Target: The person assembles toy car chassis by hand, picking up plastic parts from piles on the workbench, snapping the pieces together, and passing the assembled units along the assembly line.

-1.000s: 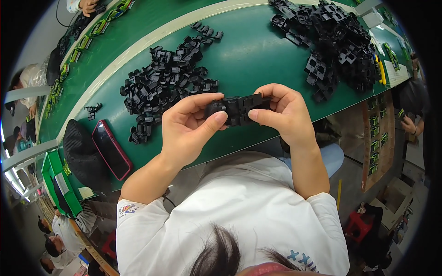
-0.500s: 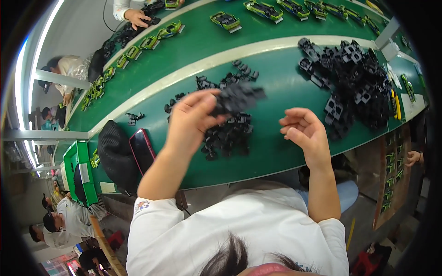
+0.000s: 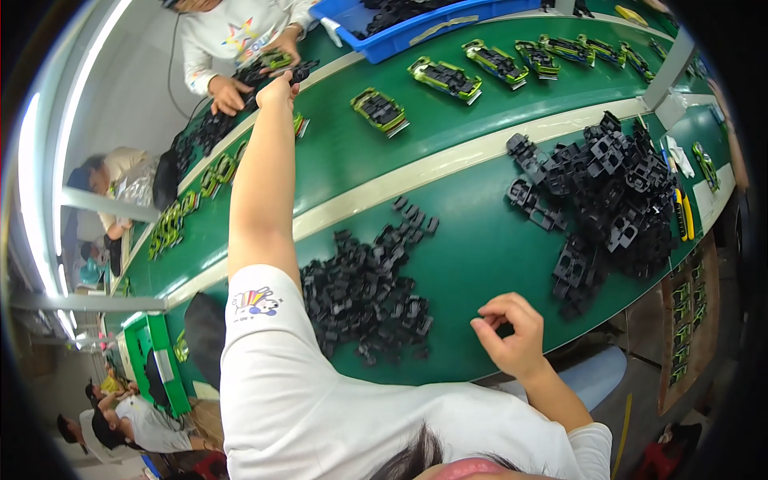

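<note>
My left arm is stretched far across the bench, and my left hand is beside a co-worker's hands. Its fingers are curled near a black plastic part; whether they still hold anything is hidden. Close to the near edge, my right hand hovers with loosely bent fingers, thumb and forefinger apart, and no part visible in it. Between my arms lies a heap of small black plastic clips. Farther right is a larger pile of black moulded frames.
Green toy-car bodies line the far green strip, beyond a pale divider. A blue bin of black parts stands at the back. At left are a black bag and a green crate. Yellow-handled pliers lie at right.
My left hand has carried black parts from above the clip heap to the co-worker's side. My right hand has lowered toward me and its fingers have curled more. The view has shifted.
</note>
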`<state>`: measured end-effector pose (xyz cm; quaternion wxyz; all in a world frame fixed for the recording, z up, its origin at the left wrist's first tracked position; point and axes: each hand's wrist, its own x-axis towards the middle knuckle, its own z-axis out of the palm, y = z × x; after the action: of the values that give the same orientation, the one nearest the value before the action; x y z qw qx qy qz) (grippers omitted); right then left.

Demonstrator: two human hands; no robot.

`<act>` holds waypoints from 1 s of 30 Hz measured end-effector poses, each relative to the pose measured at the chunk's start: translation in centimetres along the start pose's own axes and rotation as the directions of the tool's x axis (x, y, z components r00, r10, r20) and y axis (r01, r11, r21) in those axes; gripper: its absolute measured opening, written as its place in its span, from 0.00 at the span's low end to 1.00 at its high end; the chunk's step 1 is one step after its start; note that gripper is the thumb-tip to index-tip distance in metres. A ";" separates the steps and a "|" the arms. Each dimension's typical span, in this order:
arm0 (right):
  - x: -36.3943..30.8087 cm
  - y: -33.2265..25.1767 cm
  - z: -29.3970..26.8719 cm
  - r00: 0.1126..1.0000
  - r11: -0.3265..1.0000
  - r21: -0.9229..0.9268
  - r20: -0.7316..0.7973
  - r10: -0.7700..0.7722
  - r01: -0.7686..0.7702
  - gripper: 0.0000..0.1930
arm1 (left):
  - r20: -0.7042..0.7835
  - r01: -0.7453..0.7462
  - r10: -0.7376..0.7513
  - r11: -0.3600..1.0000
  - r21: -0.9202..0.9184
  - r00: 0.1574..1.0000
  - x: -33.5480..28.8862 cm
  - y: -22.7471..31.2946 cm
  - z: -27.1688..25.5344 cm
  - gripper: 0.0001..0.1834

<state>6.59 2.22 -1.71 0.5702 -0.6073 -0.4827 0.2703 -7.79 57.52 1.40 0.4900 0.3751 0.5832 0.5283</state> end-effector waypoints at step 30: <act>8.1 -2.8 -1.3 0.963 0.677 -0.712 -0.003 -0.271 0.188 0.06 | 0.821 -0.755 0.401 0.654 0.055 0.407 -40.3 -0.5 -13.3 0.17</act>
<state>10.06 8.58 3.03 0.3491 -0.7270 -0.5898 -0.0418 -10.99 15.62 7.45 0.3686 0.8347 0.2510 0.3232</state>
